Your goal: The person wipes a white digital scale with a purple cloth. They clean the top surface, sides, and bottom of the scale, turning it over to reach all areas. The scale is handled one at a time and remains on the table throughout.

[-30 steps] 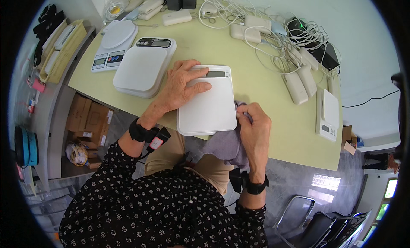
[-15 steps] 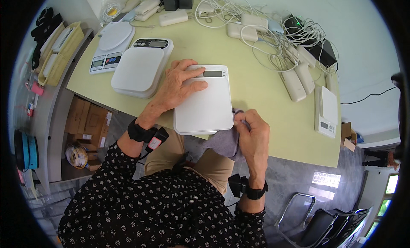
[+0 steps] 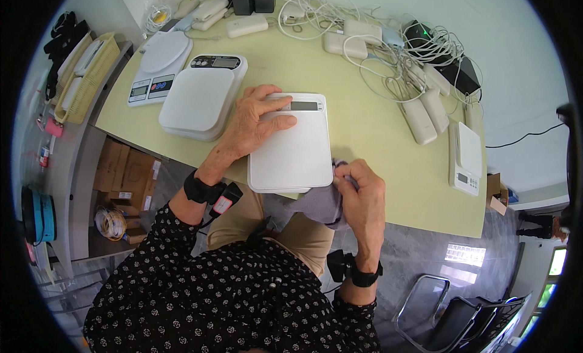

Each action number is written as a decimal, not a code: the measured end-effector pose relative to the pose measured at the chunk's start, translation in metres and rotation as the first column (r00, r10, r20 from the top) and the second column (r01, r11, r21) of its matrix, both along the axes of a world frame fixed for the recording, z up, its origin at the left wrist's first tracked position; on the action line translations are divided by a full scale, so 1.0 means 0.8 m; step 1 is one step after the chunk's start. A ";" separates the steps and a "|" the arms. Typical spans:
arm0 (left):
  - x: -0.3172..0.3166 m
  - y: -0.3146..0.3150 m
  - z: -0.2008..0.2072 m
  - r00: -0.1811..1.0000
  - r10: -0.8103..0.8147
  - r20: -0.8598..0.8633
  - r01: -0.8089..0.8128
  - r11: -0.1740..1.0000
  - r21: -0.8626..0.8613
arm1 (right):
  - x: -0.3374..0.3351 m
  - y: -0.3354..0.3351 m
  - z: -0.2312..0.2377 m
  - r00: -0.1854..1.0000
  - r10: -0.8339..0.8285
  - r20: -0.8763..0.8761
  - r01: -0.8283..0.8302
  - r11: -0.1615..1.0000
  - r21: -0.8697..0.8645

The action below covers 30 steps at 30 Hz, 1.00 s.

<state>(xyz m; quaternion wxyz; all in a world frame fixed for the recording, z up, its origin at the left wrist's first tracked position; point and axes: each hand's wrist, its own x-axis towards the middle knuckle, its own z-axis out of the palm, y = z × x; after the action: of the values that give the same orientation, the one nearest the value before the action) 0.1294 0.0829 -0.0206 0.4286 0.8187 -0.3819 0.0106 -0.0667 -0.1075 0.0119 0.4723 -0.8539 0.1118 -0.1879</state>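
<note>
A white kitchen scale (image 3: 291, 151) with a grey display lies at the table's front edge, its near end reaching over that edge. My left hand (image 3: 252, 121) rests on its upper left part, thumb and fingers spread over the top near the display. At the scale's lower right corner my right hand (image 3: 363, 192) pinches a greyish-purple cloth (image 3: 320, 205) between thumb and fingers. The cloth hangs over the table edge, partly hidden under the scale. Part of something white shows beneath the scale's near edge.
Left of my hands sit a thicker white scale (image 3: 197, 101) and a scale with a round plate (image 3: 165, 52). Tangled white cables (image 3: 388, 64) and power adapters (image 3: 418, 121) cover the back right. Another small scale (image 3: 466, 155) stands at the right edge; a chair (image 3: 452, 322) is below.
Almost nothing differs. My right hand and the cloth have shifted very slightly; the left hand stays on the scale.
</note>
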 end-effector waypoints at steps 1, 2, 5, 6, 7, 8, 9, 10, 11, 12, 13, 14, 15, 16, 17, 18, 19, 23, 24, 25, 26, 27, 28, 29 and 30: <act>0.000 0.000 0.000 1.000 0.001 0.017 -0.001 1.000 0.014 | -0.003 0.001 0.001 0.999 -0.004 -0.052 0.004 1.000 -0.003; 0.000 0.000 0.000 0.999 0.001 0.033 -0.002 1.000 0.029 | -0.002 0.001 0.000 1.000 0.003 -0.028 -0.002 1.000 0.011; 0.000 0.001 -0.001 0.998 -0.012 0.054 0.010 0.999 0.043 | 0.014 0.003 -0.006 0.997 -0.032 0.064 0.032 0.999 0.013; 0.000 0.001 -0.001 0.998 -0.016 0.059 0.013 0.999 0.041 | 0.023 0.002 -0.009 0.995 -0.038 0.091 0.036 0.999 0.026; 0.000 0.002 -0.001 0.998 -0.019 0.065 0.016 0.999 0.048 | 0.032 0.002 -0.012 0.993 -0.047 0.109 0.043 0.998 0.041; 0.000 0.002 0.000 0.997 -0.021 0.071 0.017 0.998 0.054 | 0.040 0.001 -0.014 0.990 -0.056 0.129 0.049 0.997 0.055; 0.000 0.003 0.000 0.997 -0.022 0.078 0.017 0.998 0.060 | 0.046 0.000 -0.016 0.989 -0.055 0.138 0.048 0.997 0.055; 0.000 0.003 0.000 0.996 -0.017 0.084 0.012 0.998 0.059 | 0.051 0.001 -0.017 0.987 -0.056 0.149 0.048 0.997 0.055; 0.001 0.003 0.000 0.996 -0.014 0.089 0.009 0.998 0.057 | 0.052 0.001 -0.017 0.985 -0.072 0.158 0.064 0.996 0.059; 0.001 0.003 0.000 0.996 -0.012 0.093 0.007 0.998 0.054 | 0.050 0.001 -0.016 0.987 -0.063 0.148 0.057 0.997 0.045; 0.001 0.002 0.000 0.997 -0.010 0.080 0.005 0.999 0.051 | 0.045 0.001 -0.014 0.988 -0.069 0.138 0.065 0.997 0.033; 0.002 0.002 0.000 0.998 -0.007 0.067 0.004 0.999 0.048 | 0.039 0.003 -0.013 0.990 -0.069 0.126 0.067 0.998 0.018; 0.002 0.001 -0.001 0.999 -0.003 0.048 0.001 0.999 0.042 | 0.032 0.002 -0.011 0.995 -0.056 0.088 0.054 0.998 0.021; 0.002 0.001 -0.001 0.999 0.004 0.050 -0.006 0.999 0.037 | 0.021 -0.001 -0.007 0.998 -0.036 0.047 0.035 0.999 0.021; 0.001 0.000 -0.002 0.999 0.013 0.046 -0.014 1.000 0.027 | 0.012 -0.001 -0.004 1.000 -0.022 0.000 0.022 1.000 0.019; 0.001 0.000 -0.003 0.999 0.022 0.040 -0.023 1.000 0.015 | 0.008 0.002 -0.004 1.000 -0.032 0.001 0.032 0.998 0.048; 0.000 -0.001 -0.003 0.999 0.024 0.041 -0.024 1.000 0.018 | 0.004 0.002 -0.003 1.000 -0.016 0.022 0.016 0.999 0.038; 0.000 0.001 -0.003 0.999 0.012 0.044 -0.013 0.999 0.034 | 0.015 0.003 -0.007 0.998 -0.041 0.046 0.040 0.999 0.009; 0.000 0.002 -0.002 0.999 0.004 0.041 -0.006 0.999 0.038 | 0.024 0.002 -0.009 0.997 -0.048 0.065 0.048 0.999 0.000; 0.001 0.002 -0.001 0.999 0.003 0.050 -0.006 0.999 0.046 | 0.033 0.001 -0.011 0.995 -0.053 0.090 0.052 0.999 0.015; 0.000 0.002 -0.001 0.998 0.004 0.057 -0.007 0.999 0.054 | 0.042 0.000 -0.013 0.992 -0.052 0.116 0.049 0.998 0.028; 0.000 0.002 -0.001 0.998 0.004 0.065 -0.008 0.998 0.061 | 0.049 -0.001 -0.015 0.990 -0.054 0.134 0.049 0.998 0.039; 0.000 0.001 -0.001 0.997 0.019 0.072 -0.022 0.998 0.051 | 0.052 -0.002 -0.015 0.990 -0.055 0.129 0.050 0.998 0.037; -0.001 0.000 -0.001 0.996 0.031 0.080 -0.034 0.999 0.040 | 0.055 -0.002 -0.016 0.986 -0.060 0.153 0.055 0.998 0.038; -0.002 -0.002 -0.002 0.995 0.041 0.087 -0.044 0.999 0.029 | 0.055 -0.001 -0.016 0.981 -0.082 0.174 0.075 0.996 0.041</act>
<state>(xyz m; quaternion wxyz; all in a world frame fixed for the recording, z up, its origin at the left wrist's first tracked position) 0.1280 0.0815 -0.0220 0.3985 0.8320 -0.3829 0.0492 -0.0228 -0.1081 -0.0009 0.4872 -0.8207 0.1066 -0.2788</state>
